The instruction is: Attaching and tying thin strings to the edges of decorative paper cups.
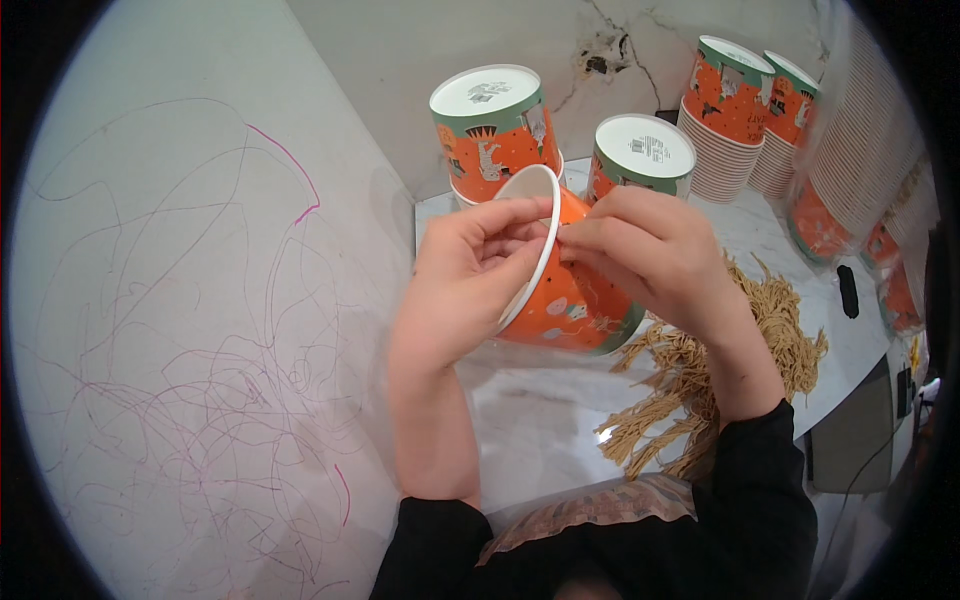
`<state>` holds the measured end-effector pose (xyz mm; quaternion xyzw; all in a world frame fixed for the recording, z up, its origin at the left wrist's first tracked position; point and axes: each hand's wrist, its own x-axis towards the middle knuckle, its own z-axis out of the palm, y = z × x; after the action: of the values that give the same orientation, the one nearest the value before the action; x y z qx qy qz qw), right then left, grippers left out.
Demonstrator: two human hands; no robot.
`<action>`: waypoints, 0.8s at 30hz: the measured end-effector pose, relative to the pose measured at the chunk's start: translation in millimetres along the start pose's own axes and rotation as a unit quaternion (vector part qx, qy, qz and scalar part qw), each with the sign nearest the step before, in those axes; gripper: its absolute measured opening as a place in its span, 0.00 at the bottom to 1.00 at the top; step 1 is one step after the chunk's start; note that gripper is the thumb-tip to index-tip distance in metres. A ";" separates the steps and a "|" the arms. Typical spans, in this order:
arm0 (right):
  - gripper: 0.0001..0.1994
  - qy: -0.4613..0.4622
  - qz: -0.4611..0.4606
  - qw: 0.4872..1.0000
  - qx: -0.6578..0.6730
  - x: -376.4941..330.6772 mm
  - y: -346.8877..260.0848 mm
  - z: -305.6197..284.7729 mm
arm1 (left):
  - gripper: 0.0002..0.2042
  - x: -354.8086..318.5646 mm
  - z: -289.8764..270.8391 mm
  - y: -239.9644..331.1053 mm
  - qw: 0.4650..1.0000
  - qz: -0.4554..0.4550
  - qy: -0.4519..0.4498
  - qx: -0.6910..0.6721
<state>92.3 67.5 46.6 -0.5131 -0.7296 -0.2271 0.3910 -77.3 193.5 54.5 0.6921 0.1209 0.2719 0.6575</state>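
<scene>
An orange paper bucket [575, 308] with a white rim, a green base band and printed cartoon figures is tilted on its side in front of me, its mouth facing left. My left hand [455, 275] grips it at the rim, with fingers reaching inside the mouth. Against the outer wall near the rim, the fingertips of my right hand [655, 245] are pinched together. Whatever they hold, if anything, is hidden by the fingers. Below my right forearm lies a loose heap of tan twisted cords [665, 400] on the white marbled table [540, 400].
Upside-down matching buckets [490, 130] stand behind, one more [645, 150] beside them. Taller nested stacks [722, 120] rise at the back right, near plastic-wrapped stacks [830, 190]. A small black object [848, 292] lies at right. A scribbled white wall [200, 300] borders the left.
</scene>
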 end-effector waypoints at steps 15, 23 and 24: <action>0.06 -0.006 0.293 0.917 0.271 -3.1 11.7 9.2 | 0.22 5.9 11.8 -4.4 0.991 -0.012 0.092 0.095; 0.15 0.015 0.271 0.914 0.302 -6.3 -5.7 16.1 | 0.21 3.2 16.8 -4.8 0.998 0.026 0.054 0.000; 0.14 0.016 0.275 0.921 0.274 -5.0 -7.8 15.3 | 0.21 3.5 17.1 -4.5 0.998 0.026 0.054 0.000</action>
<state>80.7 72.9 34.1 -0.5626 -0.5873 0.0900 0.5749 -64.5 181.3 51.1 0.6790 0.1382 0.3262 0.6430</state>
